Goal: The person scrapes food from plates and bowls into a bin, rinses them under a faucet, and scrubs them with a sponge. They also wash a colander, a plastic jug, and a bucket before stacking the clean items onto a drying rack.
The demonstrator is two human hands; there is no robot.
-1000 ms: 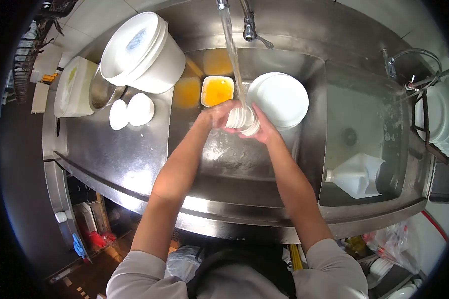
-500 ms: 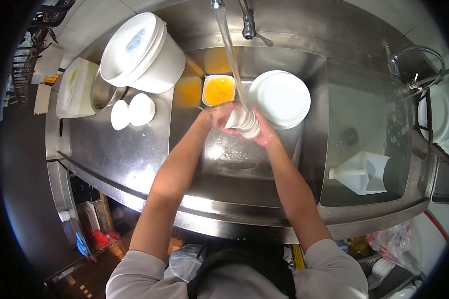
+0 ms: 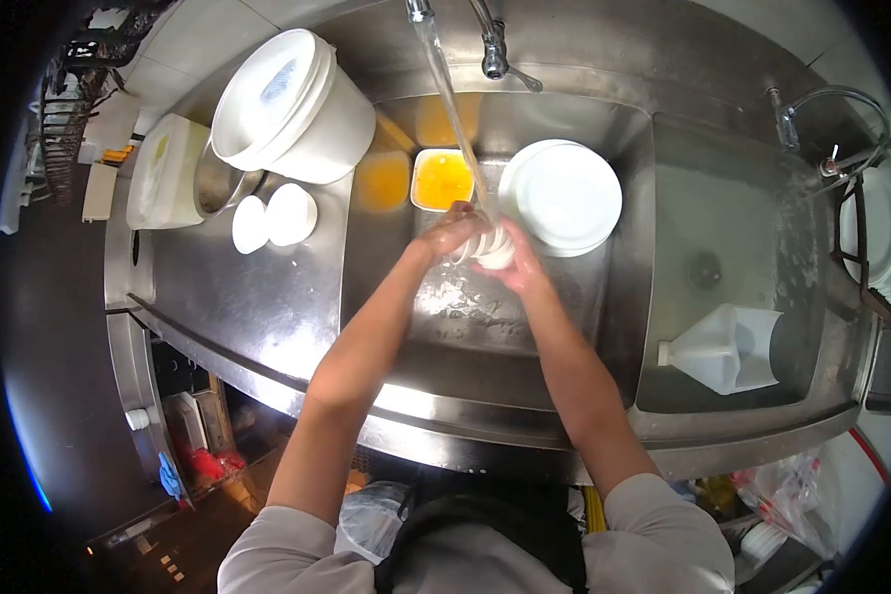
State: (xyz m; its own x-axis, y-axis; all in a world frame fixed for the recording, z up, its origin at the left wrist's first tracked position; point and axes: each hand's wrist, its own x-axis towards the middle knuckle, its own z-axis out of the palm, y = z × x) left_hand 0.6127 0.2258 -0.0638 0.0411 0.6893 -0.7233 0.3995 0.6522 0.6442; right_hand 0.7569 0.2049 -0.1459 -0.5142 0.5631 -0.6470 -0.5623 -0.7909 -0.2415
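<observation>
Both hands hold a stack of small white dishes (image 3: 493,249) under running water, above the left sink basin. My left hand (image 3: 447,234) is curled over the stack's left side. My right hand (image 3: 523,265) wraps its right side, thumb up along the rims. Water from the tap (image 3: 421,10) pours onto the dishes and fingers. Just behind my left hand is a square white tub of yellow-orange liquid (image 3: 443,180). A pile of white plates (image 3: 567,196) lies in the basin, right of my right hand. Some fingertips are hidden behind the stack.
A lidded white bucket (image 3: 297,109), a pale square container (image 3: 166,173) and two small white round pieces (image 3: 275,218) stand on the left counter. The right basin (image 3: 698,297) holds water and a white funnel-like piece (image 3: 725,348). A second faucet (image 3: 495,54) hangs behind.
My left hand has moved further over the top of the dishes, and the stack has turned slightly in my hands. The whole view has shifted a little; the water still runs.
</observation>
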